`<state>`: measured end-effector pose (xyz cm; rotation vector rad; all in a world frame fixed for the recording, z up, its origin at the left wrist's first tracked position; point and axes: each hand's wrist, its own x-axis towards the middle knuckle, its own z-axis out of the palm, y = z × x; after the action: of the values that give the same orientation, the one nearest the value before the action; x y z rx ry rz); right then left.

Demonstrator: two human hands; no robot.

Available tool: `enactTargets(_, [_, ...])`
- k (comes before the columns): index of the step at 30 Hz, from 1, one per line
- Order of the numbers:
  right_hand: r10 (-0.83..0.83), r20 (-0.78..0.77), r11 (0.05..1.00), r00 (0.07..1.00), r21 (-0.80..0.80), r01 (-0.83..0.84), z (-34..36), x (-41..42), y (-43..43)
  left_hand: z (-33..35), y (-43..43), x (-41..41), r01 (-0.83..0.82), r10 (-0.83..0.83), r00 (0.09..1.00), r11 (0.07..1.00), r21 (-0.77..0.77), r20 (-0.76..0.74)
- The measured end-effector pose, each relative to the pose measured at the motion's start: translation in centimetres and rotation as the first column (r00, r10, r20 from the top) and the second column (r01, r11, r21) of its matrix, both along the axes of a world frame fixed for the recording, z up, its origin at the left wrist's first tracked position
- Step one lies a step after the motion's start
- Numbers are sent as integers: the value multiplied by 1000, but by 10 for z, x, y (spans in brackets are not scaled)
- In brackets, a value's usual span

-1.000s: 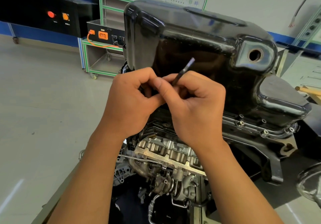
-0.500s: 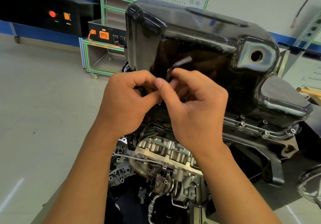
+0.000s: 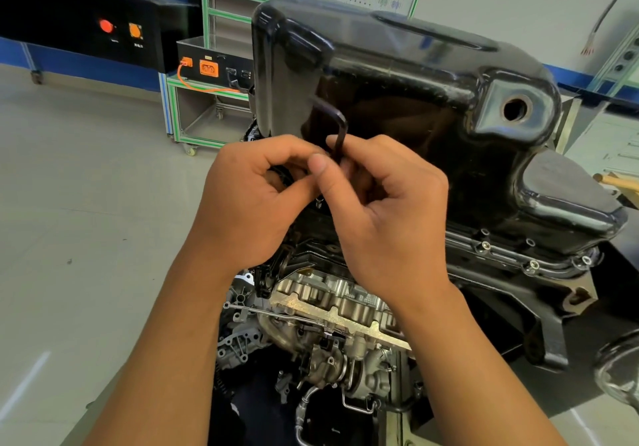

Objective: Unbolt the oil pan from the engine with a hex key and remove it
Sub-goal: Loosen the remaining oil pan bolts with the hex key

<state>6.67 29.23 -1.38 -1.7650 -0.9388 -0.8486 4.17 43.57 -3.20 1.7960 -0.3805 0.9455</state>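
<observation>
A glossy black oil pan (image 3: 415, 99) sits on top of the upturned engine (image 3: 339, 310), with a round drain hole on its right side. A black L-shaped hex key (image 3: 337, 124) stands upright in front of the pan's near left side, its short arm pointing left at the top. My right hand (image 3: 383, 214) pinches the key's shaft between thumb and fingers. My left hand (image 3: 256, 200) is curled beside it, fingertips at the same spot; the key's lower end and the bolt are hidden behind my fingers. Bolts (image 3: 532, 265) show along the pan's right flange.
A green-framed cart (image 3: 207, 113) with a black box and orange cable stands behind on the left. A black console (image 3: 86, 23) with red and orange buttons lines the far wall. Grey floor spreads to the left. A wooden handle (image 3: 619, 181) lies at the right edge.
The hex key has turned: its short arm pointed up and right a second ago and now points left. Both hands stay at the same spot on the pan's near edge.
</observation>
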Motion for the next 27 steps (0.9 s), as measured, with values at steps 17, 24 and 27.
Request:
enactTargets(17, [13, 4, 999, 1000, 35, -13, 5, -1, 0, 2, -2, 2, -65, 65, 998, 998, 20, 10])
enactTargets(24, [-5, 19, 1000, 1000, -6, 5, 5, -2, 1, 4, -4, -1, -48, 46, 999, 997, 52, 23])
enactTargets(27, [18, -11, 998, 1000, -59, -19, 5, -1, -1, 4, -3, -2, 38, -39, 999, 996, 79, 5])
